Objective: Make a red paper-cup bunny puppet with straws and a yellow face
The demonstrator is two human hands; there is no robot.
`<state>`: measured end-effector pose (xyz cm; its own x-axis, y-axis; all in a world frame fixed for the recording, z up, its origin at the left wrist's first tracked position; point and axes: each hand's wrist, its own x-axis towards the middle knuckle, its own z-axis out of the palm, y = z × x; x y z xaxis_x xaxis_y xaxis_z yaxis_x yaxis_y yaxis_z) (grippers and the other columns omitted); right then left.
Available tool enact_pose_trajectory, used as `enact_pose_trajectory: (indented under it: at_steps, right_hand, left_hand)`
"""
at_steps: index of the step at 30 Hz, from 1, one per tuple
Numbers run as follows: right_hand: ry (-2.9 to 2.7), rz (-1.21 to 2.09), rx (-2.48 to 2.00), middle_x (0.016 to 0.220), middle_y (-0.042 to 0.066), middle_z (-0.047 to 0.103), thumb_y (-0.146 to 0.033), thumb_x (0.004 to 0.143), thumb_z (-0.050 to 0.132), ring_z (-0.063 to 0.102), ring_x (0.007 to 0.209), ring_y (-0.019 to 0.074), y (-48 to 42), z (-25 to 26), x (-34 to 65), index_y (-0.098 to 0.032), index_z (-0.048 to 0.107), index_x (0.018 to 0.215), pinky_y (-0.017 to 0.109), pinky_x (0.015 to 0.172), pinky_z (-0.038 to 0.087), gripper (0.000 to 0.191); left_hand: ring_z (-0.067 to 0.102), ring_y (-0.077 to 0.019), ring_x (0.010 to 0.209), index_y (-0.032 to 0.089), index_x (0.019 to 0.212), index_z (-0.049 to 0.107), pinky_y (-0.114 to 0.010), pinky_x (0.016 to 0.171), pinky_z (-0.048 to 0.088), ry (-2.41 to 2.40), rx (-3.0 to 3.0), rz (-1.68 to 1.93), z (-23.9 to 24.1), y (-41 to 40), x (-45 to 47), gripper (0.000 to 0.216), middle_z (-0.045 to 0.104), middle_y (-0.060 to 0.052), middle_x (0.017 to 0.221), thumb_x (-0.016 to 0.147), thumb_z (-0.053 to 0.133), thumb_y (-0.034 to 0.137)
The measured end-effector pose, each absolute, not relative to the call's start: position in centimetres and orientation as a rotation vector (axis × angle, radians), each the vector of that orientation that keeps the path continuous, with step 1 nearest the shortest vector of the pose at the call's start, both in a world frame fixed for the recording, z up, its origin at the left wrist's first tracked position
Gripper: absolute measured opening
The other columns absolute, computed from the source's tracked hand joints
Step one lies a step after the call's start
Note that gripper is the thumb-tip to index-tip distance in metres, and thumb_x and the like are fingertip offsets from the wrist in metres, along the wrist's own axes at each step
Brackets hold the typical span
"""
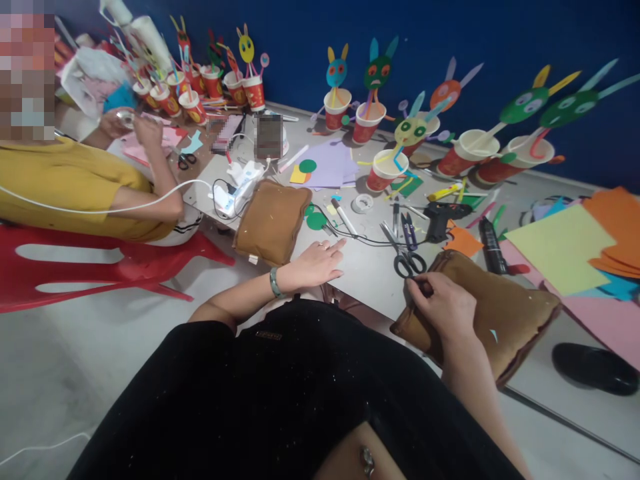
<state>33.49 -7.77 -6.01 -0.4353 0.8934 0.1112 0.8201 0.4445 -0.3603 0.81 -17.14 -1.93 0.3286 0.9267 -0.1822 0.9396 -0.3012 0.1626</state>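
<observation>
My left hand lies on the table's front edge with its fingers stretched out. It holds nothing; a thin black cable and green paper circles are just beyond it. My right hand rests over a brown cushion, its fingers curled and pinched at the black handles of a pair of scissors. The scissors point away from me, their blades slightly apart. Beside them lie small thread snips and a black glue gun. A white marker and a roll of tape lie farther left.
Paper cups with paper-faced figures line the blue wall. A second brown cushion and a power strip are at left. Colored paper and a black mouse are at right. A person in a yellow shirt sits at left.
</observation>
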Motion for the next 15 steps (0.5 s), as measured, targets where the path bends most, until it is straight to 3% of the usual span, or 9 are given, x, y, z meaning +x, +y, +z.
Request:
enact_pose_trajectory:
  at_steps: [6, 11, 13, 15]
  right_hand:
    - [-2.43, 0.342, -1.449, 0.087, 0.012, 0.081, -0.047, 0.099, 0.062, 0.071, 0.077, 0.0281, -7.8, -6.3, 33.6, -0.023, 0.077, 0.09, 0.037, 0.068, 0.044, 0.029]
    - [-2.435, 0.292, -1.448, 0.087, 0.012, 0.081, -0.047, 0.1, 0.062, 0.072, 0.077, 0.028, -7.9, -6.5, 33.7, -0.023, 0.077, 0.092, 0.037, 0.068, 0.045, 0.03]
    - [-2.444, 0.271, -1.438, 0.087, 0.012, 0.082, -0.047, 0.101, 0.061, 0.072, 0.077, 0.028, -7.9, -6.7, 33.7, -0.023, 0.077, 0.092, 0.037, 0.068, 0.046, 0.031]
    - [-2.446, 0.26, -1.426, 0.089, 0.013, 0.082, -0.047, 0.102, 0.059, 0.073, 0.077, 0.0285, -7.9, -6.8, 33.8, -0.022, 0.078, 0.093, 0.037, 0.069, 0.046, 0.032]
  left_hand:
    - [0.074, -0.0379, 0.135, 0.007, 0.133, 0.074, -0.047, 0.107, 0.057, 1.703, 2.353, -0.177, -1.2, -18.1, 0.4, 0.043, 0.05, -0.032, 0.179, 0.114, 0.063, 0.044]
    - [0.085, -0.0315, 0.106, 0.009, 0.119, 0.075, -0.041, 0.093, 0.06, 1.619, 2.304, -0.356, 1.6, -22.2, -1.0, 0.029, 0.057, -0.035, 0.171, 0.108, 0.072, 0.036]
    - [0.084, -0.0285, 0.091, 0.011, 0.113, 0.074, -0.038, 0.08, 0.057, 1.608, 2.199, -0.426, 3.2, -24.0, -1.8, 0.021, 0.072, -0.033, 0.153, 0.108, 0.071, 0.03]
    - [0.081, -0.0277, 0.078, 0.014, 0.108, 0.073, -0.035, 0.068, 0.05, 1.626, 2.053, -0.467, 4.7, -25.2, -2.7, 0.014, 0.086, -0.021, 0.11, 0.109, 0.065, 0.025]
